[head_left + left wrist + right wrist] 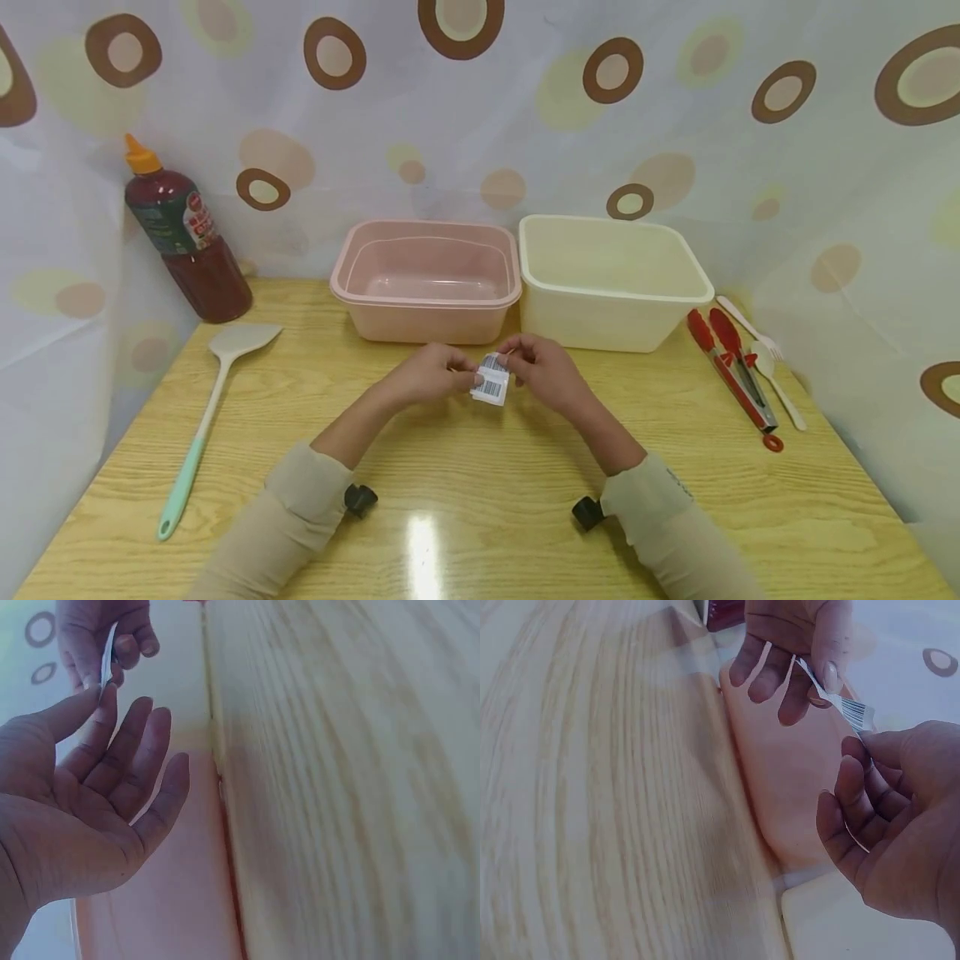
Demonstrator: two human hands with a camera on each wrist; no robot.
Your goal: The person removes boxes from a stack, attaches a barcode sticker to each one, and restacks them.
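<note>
A small white piece printed with barcodes [491,388], perhaps a label strip, is held between both hands above the table. My left hand [431,373] pinches its left side between thumb and index finger. At its upper right corner, my right hand [546,371] pinches it the same way. Seen from the left wrist, the barcode piece [108,660] appears edge-on, and the other left fingers [135,750] are spread loosely. In the right wrist view, black bars show on the barcode piece [855,712] between the two thumbs.
Behind the hands stand a pink bin [431,321] and a cream bin [600,321], side by side. A spatula [198,433] and a red sauce bottle [187,233] are at left. Red-handled tongs [735,375], a spoon [780,387] and a fork [750,325] lie at right.
</note>
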